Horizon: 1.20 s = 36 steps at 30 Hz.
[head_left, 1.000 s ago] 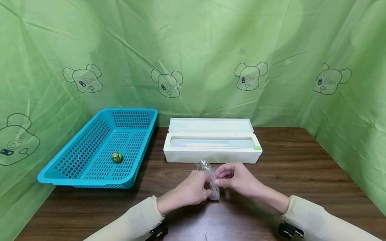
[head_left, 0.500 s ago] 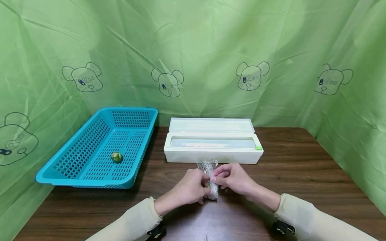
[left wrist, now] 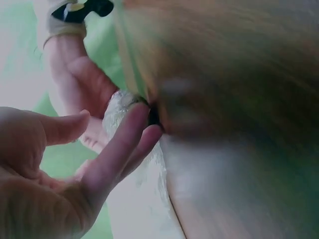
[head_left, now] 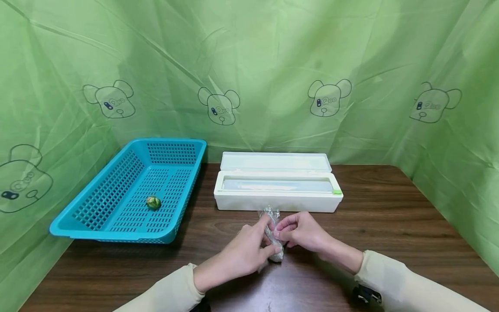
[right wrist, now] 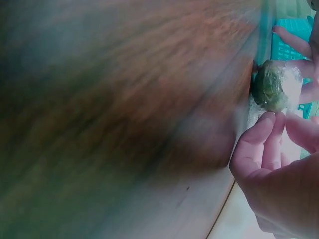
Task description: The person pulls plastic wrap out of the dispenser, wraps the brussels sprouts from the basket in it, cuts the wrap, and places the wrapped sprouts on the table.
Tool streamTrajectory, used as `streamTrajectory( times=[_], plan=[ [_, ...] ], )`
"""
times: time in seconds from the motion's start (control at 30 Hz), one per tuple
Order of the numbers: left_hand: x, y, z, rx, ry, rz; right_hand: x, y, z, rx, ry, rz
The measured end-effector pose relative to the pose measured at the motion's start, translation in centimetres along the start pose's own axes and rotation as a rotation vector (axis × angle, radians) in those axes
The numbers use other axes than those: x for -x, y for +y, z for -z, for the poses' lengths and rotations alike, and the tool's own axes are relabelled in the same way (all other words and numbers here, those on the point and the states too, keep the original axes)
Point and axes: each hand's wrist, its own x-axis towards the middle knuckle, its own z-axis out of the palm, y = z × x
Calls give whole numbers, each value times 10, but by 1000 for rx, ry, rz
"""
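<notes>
A bundle of clear cling film (head_left: 277, 257) lies on the table in front of me, its crinkled end pointing toward the white box. Inside it, a round green vegetable like a Brussels sprout (right wrist: 269, 89) shows through the film in the right wrist view. My left hand (head_left: 245, 250) reaches over the bundle from the left, thumb and fingers spread apart, straight fingers touching the film. From the other side my right hand (head_left: 307, 232) pinches the film between thumb and fingertips. Another green sprout (head_left: 153, 202) sits in the blue basket.
The blue plastic basket (head_left: 187, 195) stands at the left of the wooden table (head_left: 390, 216). Behind my hands is a white cling film box (head_left: 273, 203) with its lid raised and a green slider at its right end. Green cloth (head_left: 265, 52) hangs around the table.
My left hand has loosened its grip on the wrapped bundle and spread its thumb and fingers. My right hand has shifted slightly left and keeps pinching the film.
</notes>
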Motion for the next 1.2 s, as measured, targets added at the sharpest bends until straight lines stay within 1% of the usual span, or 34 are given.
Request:
streamTrajectory(
  times=[0.13,0.2,0.33,0.5,0.6,0.73,0.87,0.9,0.97,1.2],
  plan=[
    [-1,3,-6,-170,47,-43,0,-1,2,-11,-8,-43],
    [-2,3,-8,-214,64,-52,-1,-2,3,-8,-3,-63],
    [-5,3,-11,-244,80,-64,-2,-3,2,40,44,-83],
    [-5,4,-12,-283,93,-73,-6,-2,-1,161,126,-108],
    [-4,4,-13,-303,102,-79,-9,-2,-4,189,160,-124],
    [-4,4,-13,-299,110,-85,-12,-2,-6,186,152,-115],
    [-4,4,-13,-290,118,-95,-13,-5,-7,225,89,-78],
    [-4,4,-14,-291,120,-100,-13,-5,-7,225,83,-79],
    [-4,3,-14,-291,122,-102,-11,-7,-6,197,70,-77],
    [-2,4,-15,-259,98,-88,1,-5,1,-1,86,-120]
  ],
)
